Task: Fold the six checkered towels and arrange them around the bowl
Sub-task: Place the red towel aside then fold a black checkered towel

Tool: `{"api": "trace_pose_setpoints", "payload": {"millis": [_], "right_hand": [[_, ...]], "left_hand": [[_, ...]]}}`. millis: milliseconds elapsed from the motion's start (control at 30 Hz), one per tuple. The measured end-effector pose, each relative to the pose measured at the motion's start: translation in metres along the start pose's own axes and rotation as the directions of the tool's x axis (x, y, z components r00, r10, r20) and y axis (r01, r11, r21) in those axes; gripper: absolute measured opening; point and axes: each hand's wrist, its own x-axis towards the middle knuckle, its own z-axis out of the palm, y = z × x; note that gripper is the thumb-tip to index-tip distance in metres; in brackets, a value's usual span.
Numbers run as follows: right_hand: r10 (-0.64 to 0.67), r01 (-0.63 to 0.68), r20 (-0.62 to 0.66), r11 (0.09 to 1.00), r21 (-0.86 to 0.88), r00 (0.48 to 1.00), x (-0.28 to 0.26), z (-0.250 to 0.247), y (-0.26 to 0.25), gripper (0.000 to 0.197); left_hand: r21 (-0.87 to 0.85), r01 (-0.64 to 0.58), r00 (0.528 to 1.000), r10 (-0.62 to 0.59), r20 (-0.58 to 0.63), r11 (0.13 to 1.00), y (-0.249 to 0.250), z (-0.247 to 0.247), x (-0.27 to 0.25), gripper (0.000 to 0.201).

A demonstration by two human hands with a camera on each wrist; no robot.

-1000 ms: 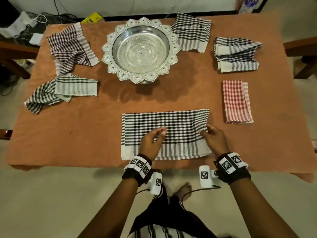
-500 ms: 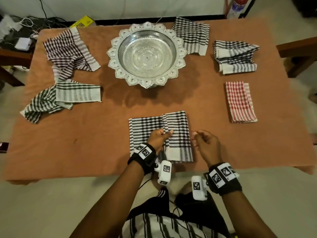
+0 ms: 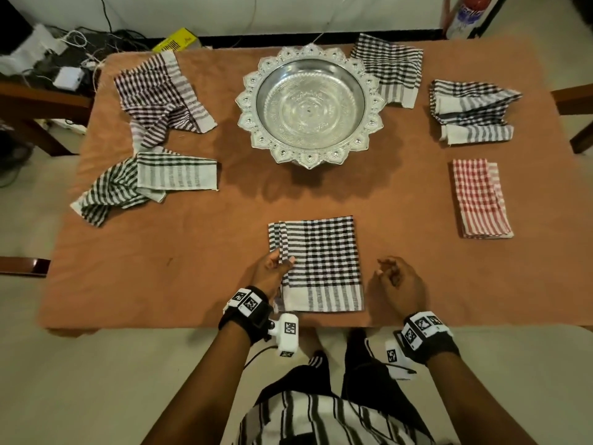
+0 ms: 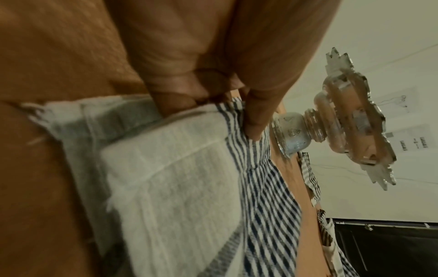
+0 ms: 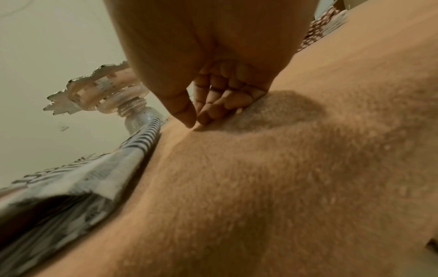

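Note:
A black-and-white checkered towel (image 3: 321,264), folded into a tall rectangle, lies near the table's front edge. My left hand (image 3: 282,261) pinches its left edge; in the left wrist view the thumb (image 4: 255,120) presses on top of the towel (image 4: 189,178) and the fingers curl under it. To the towel's right, my right hand (image 3: 383,268) rests on the cloth with loosely curled fingers (image 5: 213,110) and holds nothing. The silver bowl (image 3: 309,106) stands at the back middle. A folded red towel (image 3: 479,199) lies at the right.
A folded black towel (image 3: 471,112) lies at the back right, and another towel (image 3: 390,70) lies beside the bowl. Two crumpled towels, one purple (image 3: 160,94) and one green (image 3: 144,184), lie at the left. An orange cloth (image 3: 192,252) covers the table. Cables lie on the floor beyond.
The wide towel has been folded over to the left into a narrower rectangle. My right hand let go and drew back to the right. My left hand moved to the towel's left edge.

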Motion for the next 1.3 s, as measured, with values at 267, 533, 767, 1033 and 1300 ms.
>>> {"api": "trace_pose_setpoints", "payload": {"millis": [267, 533, 767, 1033, 1300], "right_hand": [[-0.018, 0.020, 0.022, 0.996, -0.088, 1.000, 0.002, -0.001, -0.006, 0.027], [-0.170, 0.168, 0.013, 0.957, -0.235, 0.985, -0.010, -0.009, -0.034, 0.032], [-0.522, 0.548, 0.169, 0.780, -0.301, 0.836, -0.034, 0.041, -0.131, 0.039], [-0.336, 0.507, 0.416, 0.753, -0.420, 0.845, -0.008, 0.100, -0.093, 0.062], [-0.235, 0.365, 0.304, 0.783, -0.503, 0.923, -0.003, 0.072, -0.064, 0.089]], "left_hand": [[-0.104, -0.010, 0.999, 0.007, -0.032, 0.995, -0.010, -0.019, 0.005, 0.028], [0.128, -0.103, 0.966, 0.130, -0.223, 0.986, -0.012, -0.033, -0.002, 0.045], [0.914, -0.318, 0.753, 0.652, 0.083, 0.251, -0.026, -0.019, -0.020, 0.045], [0.971, -0.222, 0.886, 0.435, 0.163, 0.087, -0.062, -0.008, 0.008, 0.061], [0.978, -0.198, 0.904, 0.399, 0.155, 0.068, -0.060, -0.014, 0.007, 0.064]]}}
